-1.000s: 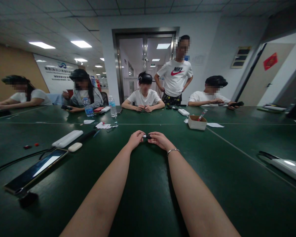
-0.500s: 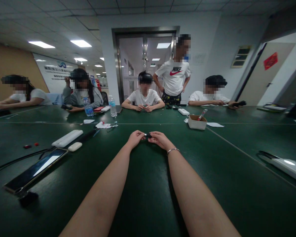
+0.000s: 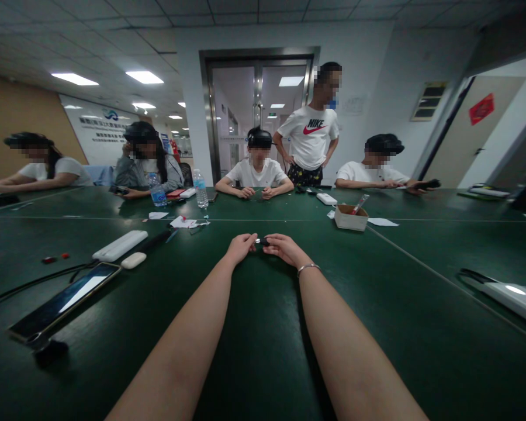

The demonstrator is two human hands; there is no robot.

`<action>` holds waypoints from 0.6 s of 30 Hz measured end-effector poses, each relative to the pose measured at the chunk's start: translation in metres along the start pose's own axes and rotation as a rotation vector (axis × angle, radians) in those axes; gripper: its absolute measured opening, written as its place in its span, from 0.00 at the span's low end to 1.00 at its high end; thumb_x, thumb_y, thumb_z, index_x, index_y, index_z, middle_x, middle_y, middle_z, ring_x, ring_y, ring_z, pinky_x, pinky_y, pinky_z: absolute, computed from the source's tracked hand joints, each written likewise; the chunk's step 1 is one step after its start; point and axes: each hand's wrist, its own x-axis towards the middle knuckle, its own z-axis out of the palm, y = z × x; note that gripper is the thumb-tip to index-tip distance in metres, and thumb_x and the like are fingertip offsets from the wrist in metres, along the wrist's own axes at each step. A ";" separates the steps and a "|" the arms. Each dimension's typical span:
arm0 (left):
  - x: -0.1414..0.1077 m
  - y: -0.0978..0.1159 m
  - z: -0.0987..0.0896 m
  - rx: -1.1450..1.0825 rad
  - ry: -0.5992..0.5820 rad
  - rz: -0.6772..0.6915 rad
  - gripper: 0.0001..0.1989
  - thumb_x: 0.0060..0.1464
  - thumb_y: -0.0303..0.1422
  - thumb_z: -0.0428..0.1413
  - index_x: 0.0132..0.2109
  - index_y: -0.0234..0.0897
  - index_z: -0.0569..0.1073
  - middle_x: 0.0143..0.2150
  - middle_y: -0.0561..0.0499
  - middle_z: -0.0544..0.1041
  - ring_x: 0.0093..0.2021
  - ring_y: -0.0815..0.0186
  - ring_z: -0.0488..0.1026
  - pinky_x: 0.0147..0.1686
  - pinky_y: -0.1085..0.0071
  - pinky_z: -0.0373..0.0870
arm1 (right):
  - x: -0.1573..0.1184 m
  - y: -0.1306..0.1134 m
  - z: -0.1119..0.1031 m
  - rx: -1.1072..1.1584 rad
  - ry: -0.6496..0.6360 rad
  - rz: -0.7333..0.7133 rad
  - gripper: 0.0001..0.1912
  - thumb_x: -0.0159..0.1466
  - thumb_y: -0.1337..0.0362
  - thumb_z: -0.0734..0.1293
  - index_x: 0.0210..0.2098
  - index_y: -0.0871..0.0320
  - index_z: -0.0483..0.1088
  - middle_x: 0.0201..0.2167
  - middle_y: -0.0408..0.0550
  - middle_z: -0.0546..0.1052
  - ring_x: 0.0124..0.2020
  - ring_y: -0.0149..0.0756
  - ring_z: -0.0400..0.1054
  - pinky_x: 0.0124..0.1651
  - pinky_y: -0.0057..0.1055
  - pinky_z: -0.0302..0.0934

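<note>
A small black object with a silvery part (image 3: 261,241) is held between my hands, low over the green table (image 3: 263,327). My left hand (image 3: 242,248) pinches its silvery left end between thumb and fingers. The black right end sits in the closed fingers of my right hand (image 3: 284,248), whose wrist wears a metal bracelet (image 3: 308,269). What exactly the small object is cannot be made out.
To the left lie a phone (image 3: 65,301), a white power bank (image 3: 120,245), a white oval case (image 3: 134,261) and cables. Ahead stand bottles (image 3: 200,190) and a box (image 3: 351,217). A white device (image 3: 508,292) lies right. Several people are across the table.
My hands have barely moved; slightly more of the silvery part shows between them. The person seated opposite has moved their hands apart.
</note>
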 end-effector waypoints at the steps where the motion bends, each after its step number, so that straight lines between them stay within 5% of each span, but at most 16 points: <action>1: 0.000 -0.001 0.000 0.014 -0.001 -0.007 0.25 0.51 0.52 0.44 0.29 0.34 0.71 0.24 0.51 0.73 0.25 0.69 0.68 0.28 0.72 0.63 | 0.000 0.000 0.000 -0.001 -0.001 0.003 0.05 0.59 0.78 0.63 0.35 0.67 0.67 0.27 0.51 0.75 0.22 0.31 0.73 0.31 0.27 0.71; 11: 0.000 0.001 0.003 -0.061 0.131 -0.059 0.18 0.47 0.47 0.53 0.33 0.35 0.71 0.25 0.51 0.73 0.25 0.69 0.69 0.25 0.74 0.63 | 0.005 0.003 -0.002 -0.026 0.015 0.011 0.07 0.58 0.79 0.63 0.35 0.66 0.67 0.29 0.50 0.75 0.24 0.32 0.74 0.32 0.28 0.71; 18: -0.001 0.007 0.001 -0.228 0.030 -0.051 0.15 0.47 0.42 0.55 0.35 0.34 0.71 0.27 0.50 0.74 0.26 0.70 0.68 0.25 0.75 0.62 | 0.005 0.004 -0.003 -0.006 0.010 0.001 0.05 0.60 0.77 0.63 0.35 0.66 0.67 0.26 0.50 0.75 0.23 0.32 0.73 0.33 0.28 0.71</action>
